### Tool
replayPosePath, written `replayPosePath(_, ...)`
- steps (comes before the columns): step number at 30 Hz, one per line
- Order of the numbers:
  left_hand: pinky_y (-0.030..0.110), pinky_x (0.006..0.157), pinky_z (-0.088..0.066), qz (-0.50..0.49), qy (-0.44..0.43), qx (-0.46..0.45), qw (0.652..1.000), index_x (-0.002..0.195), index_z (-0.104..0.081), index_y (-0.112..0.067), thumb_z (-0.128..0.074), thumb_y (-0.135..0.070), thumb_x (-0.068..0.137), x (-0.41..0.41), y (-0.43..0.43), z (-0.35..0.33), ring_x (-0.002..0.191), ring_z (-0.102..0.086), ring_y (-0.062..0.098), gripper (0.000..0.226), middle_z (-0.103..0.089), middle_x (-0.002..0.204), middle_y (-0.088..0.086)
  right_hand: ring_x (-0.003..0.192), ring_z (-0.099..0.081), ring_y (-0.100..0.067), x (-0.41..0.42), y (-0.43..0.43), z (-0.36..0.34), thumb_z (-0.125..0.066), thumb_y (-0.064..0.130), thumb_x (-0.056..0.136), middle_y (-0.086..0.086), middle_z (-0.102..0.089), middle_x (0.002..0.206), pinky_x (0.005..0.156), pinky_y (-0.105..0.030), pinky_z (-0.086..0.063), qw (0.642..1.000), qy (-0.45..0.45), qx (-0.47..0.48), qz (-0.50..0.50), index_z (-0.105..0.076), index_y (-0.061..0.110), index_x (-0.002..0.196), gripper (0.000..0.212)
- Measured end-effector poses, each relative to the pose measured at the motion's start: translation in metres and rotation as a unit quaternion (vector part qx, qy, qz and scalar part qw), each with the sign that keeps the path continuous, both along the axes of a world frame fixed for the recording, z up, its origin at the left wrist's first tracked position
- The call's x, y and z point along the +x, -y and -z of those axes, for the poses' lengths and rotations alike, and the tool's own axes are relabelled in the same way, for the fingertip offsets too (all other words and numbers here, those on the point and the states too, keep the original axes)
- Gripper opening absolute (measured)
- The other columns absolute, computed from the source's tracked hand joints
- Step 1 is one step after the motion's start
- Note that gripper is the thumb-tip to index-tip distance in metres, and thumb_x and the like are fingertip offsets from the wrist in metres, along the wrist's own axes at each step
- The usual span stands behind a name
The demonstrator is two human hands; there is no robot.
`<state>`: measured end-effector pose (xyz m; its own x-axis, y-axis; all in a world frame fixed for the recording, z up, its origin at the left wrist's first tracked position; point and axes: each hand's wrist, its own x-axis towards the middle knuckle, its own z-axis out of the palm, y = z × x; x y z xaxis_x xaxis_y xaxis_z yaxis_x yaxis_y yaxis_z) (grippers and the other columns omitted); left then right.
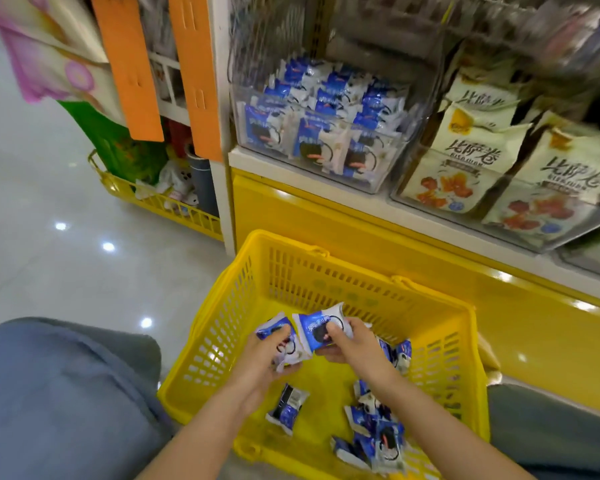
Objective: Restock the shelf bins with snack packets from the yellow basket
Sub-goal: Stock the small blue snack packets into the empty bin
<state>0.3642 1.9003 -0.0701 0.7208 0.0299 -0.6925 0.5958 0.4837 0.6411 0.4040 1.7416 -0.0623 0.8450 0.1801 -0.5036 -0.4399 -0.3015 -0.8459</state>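
Fingers (280,332) of the left hand (267,358) curl round one blue-and-white snack packet (293,348), while the right hand (352,344) pinches a second packet (321,325). Both are held just above the yellow basket (222,327), where loose packets (378,427) lie on its floor. The matching clear bin (378,181) stands up on the shelf (274,168), fairly full. To do this lift well, I judge it best to grip each wrapper by its body, carry both up together, and lay them flat on the front row without crushing them.
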Motion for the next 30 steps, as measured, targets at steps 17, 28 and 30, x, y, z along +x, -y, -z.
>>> replayPosePath(17,0.037,0.079,-0.057,0.061,0.249,0.143,0.956,0.113,-0.054,-0.022,-0.072,-0.012,0.078,0.021,-0.012,-0.107,0.09,-0.069,0.013,0.041,-0.07,0.102,-0.003,0.079,-0.066,-0.002,0.003,0.005,-0.127,-0.041,0.046,0.088,0.004,-0.072,0.084,0.063,-0.011,-0.048,0.976,0.217,0.0,-0.02,-0.065,0.018,0.094,0.037)
replayPosePath(28,0.011,0.065,-0.048,0.051,0.335,0.232,0.912,0.106,-0.049,-0.03,-0.068,-0.023,0.083,0.1,-0.065,-0.164,0.091,-0.06,-0.001,0.031,-0.062,0.106,-0.007,0.071,-0.064,-0.011,0.095,-0.038,-0.229,-0.073,0.024,0.078,-0.002,-0.071,0.083,0.064,-0.023,-0.048,0.921,0.363,-0.126,-0.07,-0.064,0.02,0.09,0.016)
replayPosePath(30,0.006,0.061,-0.047,0.033,0.348,0.249,0.903,0.117,-0.046,-0.025,-0.064,-0.022,0.085,0.114,-0.076,-0.172,0.093,-0.058,0.0,0.037,-0.059,0.111,-0.005,0.062,-0.059,-0.01,0.127,-0.053,-0.249,-0.073,0.03,0.078,-0.006,-0.066,0.074,0.058,-0.026,-0.047,0.909,0.393,-0.136,-0.041,-0.063,0.013,0.093,0.025)
